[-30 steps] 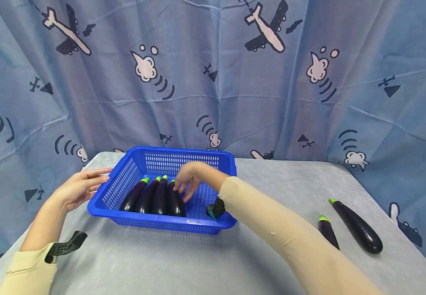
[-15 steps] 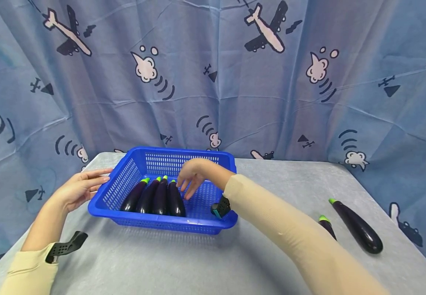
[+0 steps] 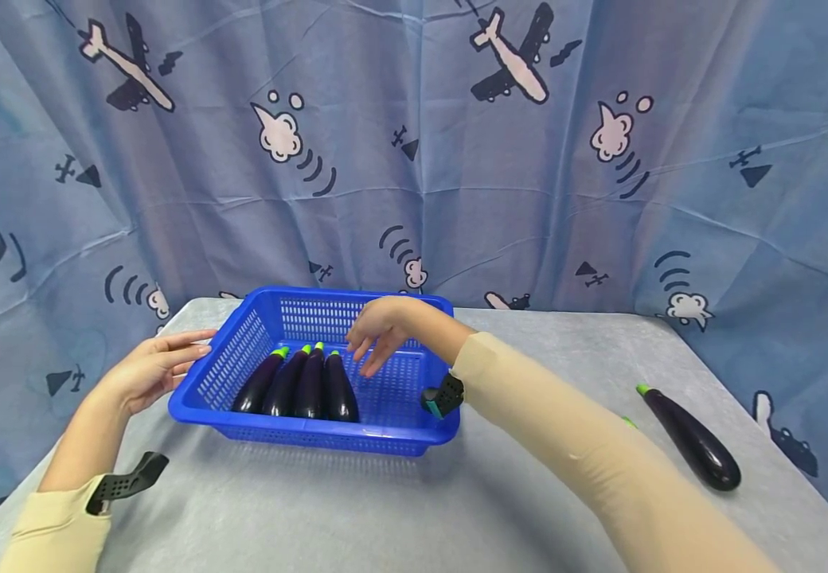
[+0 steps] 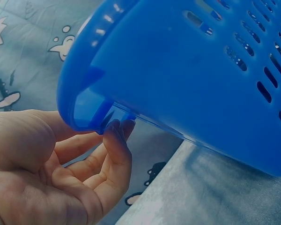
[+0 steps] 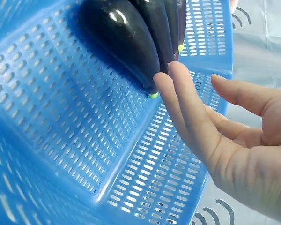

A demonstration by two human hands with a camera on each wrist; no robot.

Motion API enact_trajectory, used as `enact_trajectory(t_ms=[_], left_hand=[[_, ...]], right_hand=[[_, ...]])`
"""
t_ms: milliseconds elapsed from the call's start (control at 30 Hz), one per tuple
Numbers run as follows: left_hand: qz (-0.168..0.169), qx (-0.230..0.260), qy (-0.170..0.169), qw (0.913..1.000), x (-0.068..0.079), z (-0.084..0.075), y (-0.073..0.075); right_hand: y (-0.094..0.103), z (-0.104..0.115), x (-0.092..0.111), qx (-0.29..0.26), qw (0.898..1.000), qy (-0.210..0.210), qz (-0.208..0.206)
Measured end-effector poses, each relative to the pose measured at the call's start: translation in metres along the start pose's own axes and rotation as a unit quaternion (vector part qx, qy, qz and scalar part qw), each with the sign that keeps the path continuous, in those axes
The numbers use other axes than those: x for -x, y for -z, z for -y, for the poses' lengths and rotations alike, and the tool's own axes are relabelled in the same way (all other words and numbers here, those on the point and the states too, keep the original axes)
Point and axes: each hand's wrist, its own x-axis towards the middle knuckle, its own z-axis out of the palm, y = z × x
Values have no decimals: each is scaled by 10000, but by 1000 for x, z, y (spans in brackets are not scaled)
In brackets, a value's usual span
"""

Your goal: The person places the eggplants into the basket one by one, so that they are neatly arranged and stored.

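Note:
A blue plastic basket with slotted walls stands on the table. Several glossy dark eggplants lie side by side in its left half, green stem ends toward the back. At the basket's left end, my left hand holds the rim, its fingers bent at the rim's edge in the left wrist view. My right hand hovers over the basket, holding nothing, its fingers loosely extended. In the right wrist view the fingertips come near the stem end of the closest eggplant; contact cannot be made out.
On the right of the grey table lies another eggplant. Beside it a green stem tip peeks out from behind my right sleeve. A blue curtain with airplane prints hangs behind the table.
My right hand has let go of the rightmost eggplant in the basket and risen up and to the right. The right sleeve now hides most of one table eggplant. My left hand stays put.

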Motion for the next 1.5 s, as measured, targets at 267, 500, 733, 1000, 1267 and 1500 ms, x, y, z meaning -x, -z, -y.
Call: enact_trajectory(t_ms=[267,500,733,1000,1267,1500], left_hand=[[-41,-40,-1,10000,1,0,1],[-74,-45,22,10000,1,-2,0],[-64,-34,9,10000,0,-3,0],[-33,28,-19,10000,1,-3,-1],[-42,-45,5,10000,1,-1,-1],[-114,-237,18,9997,0,1,-1]], right_hand=[[0,0,7,-23,9997,205,104],[3,-3,16,-86,9990,390,203],[4,-10,24,238,9976,641,-104],[-1,-18,35,521,9914,1078,-534],[-5,-31,43,848,9808,1497,-922],[-3,-46,49,870,9709,1947,-1094]])
